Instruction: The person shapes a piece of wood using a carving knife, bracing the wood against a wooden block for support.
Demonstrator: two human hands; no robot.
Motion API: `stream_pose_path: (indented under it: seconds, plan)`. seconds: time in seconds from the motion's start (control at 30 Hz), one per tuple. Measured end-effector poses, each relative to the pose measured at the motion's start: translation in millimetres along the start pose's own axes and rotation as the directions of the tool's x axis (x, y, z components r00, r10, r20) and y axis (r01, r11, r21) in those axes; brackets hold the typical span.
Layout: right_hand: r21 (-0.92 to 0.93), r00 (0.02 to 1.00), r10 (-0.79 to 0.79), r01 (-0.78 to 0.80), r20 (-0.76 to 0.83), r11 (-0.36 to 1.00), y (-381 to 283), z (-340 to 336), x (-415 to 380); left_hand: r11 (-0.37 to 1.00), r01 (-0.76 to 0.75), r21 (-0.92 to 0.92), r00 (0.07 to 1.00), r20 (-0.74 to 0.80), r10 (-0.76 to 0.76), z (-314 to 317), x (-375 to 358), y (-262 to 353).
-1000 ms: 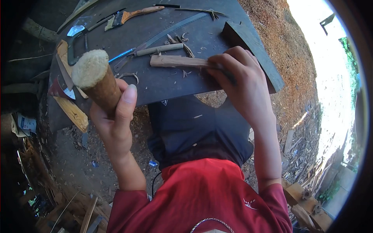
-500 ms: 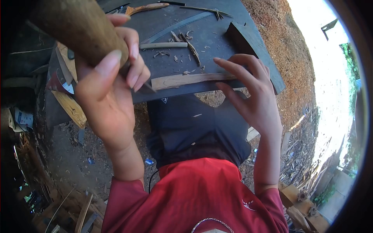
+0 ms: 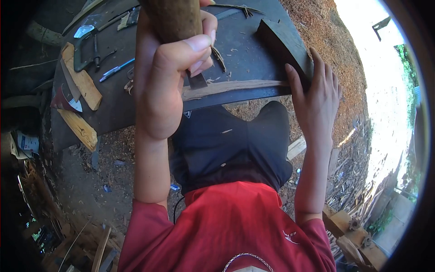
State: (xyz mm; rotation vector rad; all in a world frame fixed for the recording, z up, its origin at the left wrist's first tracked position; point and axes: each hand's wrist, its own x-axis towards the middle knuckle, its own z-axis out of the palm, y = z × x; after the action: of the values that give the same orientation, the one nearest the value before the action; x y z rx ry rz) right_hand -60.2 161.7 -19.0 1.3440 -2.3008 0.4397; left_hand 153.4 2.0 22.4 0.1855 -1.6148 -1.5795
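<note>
My left hand (image 3: 170, 77) is closed round a tool with a thick wooden handle (image 3: 174, 20). Its short, flat metal blade (image 3: 197, 81) points down and meets the left end of a long, pale wood strip (image 3: 240, 87). The strip lies along the table's near edge, its right end against a dark block (image 3: 284, 45). Over the near end of that block is my right hand (image 3: 317, 86), thumb on one side and fingers on the other. The palm hides that part of the block.
On the dark table (image 3: 122, 102) are a clamp (image 3: 96, 54), a blue pen (image 3: 117, 70), wood pieces (image 3: 84, 81), a sandpaper piece (image 3: 67, 100) and a dark peel (image 3: 219, 59). Sawdust (image 3: 344, 68) covers the ground at the right.
My left hand and the tool have moved right, bringing the blade onto the strip. My right hand has left the strip's right part and moved right onto the dark block.
</note>
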Motion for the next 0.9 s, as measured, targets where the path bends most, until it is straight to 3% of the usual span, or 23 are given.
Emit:
stream_pose_path:
  seconds: [0.1,0.17,0.23,0.37,0.5,0.6,0.63,0.7,0.8,0.9]
  plan:
    - [-0.017,0.999,0.020,-0.019,0.040,1.000,-1,0,1,0.994,-0.050,-0.093,0.988,0.139,0.063,-11,5,-5]
    - [-0.009,0.999,0.017,-0.017,0.036,1.000,0,-1,1,0.992,0.074,-0.098,0.995,-0.058,-0.080,11,6,1]
    - [-0.005,0.999,0.019,-0.019,0.035,1.000,1,0,1,0.987,0.141,-0.077,0.981,-0.126,-0.150,18,6,3]
    - [-0.007,0.999,0.029,-0.029,0.023,1.000,0,1,0,0.989,0.150,0.008,0.987,-0.058,-0.149,25,5,6]
    - [0.056,0.999,0.031,-0.031,0.014,0.998,4,3,0,0.999,-0.026,0.048,0.997,-0.065,0.029,36,-1,-28]
    - [0.274,0.992,0.111,-0.123,0.061,0.954,10,-1,2,0.975,-0.217,0.041,0.969,-0.114,0.220,52,3,-36]
    - [0.496,0.947,0.263,-0.322,0.186,0.807,11,-8,4,0.961,-0.263,0.083,0.953,-0.132,0.272,59,2,-37]
    - [0.739,0.921,0.345,-0.359,0.181,0.571,17,-24,9,0.922,-0.304,0.239,0.922,-0.168,0.348,66,1,-40]
    - [0.766,0.908,0.354,-0.389,0.224,0.512,26,-60,29,0.794,-0.348,0.499,0.860,-0.168,0.482,78,3,-39]
    - [0.853,0.906,0.403,-0.308,0.128,0.421,48,-78,24,0.791,-0.285,0.542,0.884,-0.170,0.435,85,0,-35]
